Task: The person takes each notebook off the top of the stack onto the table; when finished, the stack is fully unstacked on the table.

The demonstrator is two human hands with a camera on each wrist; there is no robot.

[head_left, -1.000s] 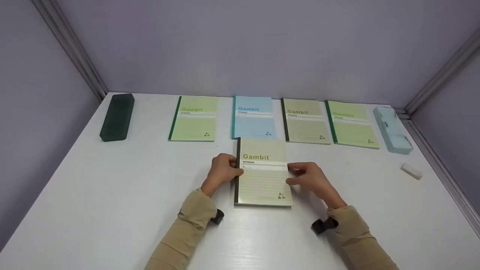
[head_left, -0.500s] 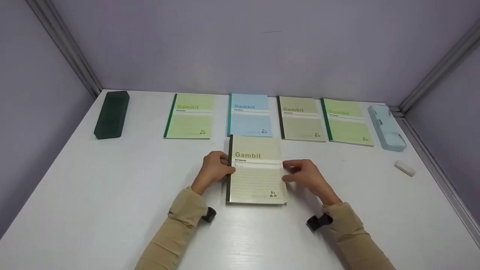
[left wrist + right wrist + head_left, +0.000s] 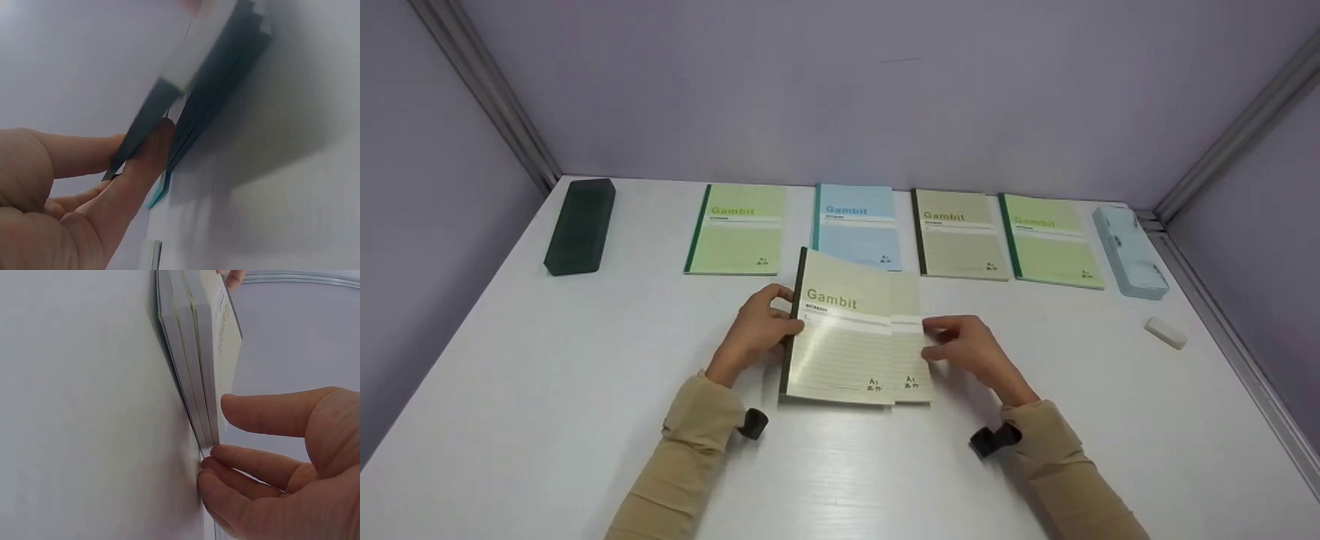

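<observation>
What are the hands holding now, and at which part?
The left hand grips the top notebook at its dark spine edge, lifting it off the stack. The right hand touches the stack's open right edge with its fingers.

The top notebook (image 3: pixel 840 337) covers most of the stack (image 3: pixel 911 352) beneath. Small print under "Gambit" is too small to read. The left wrist view blurs the left hand (image 3: pixel 67 202); the blue notebook (image 3: pixel 859 225) is overlapped at 6 o'clock.
</observation>
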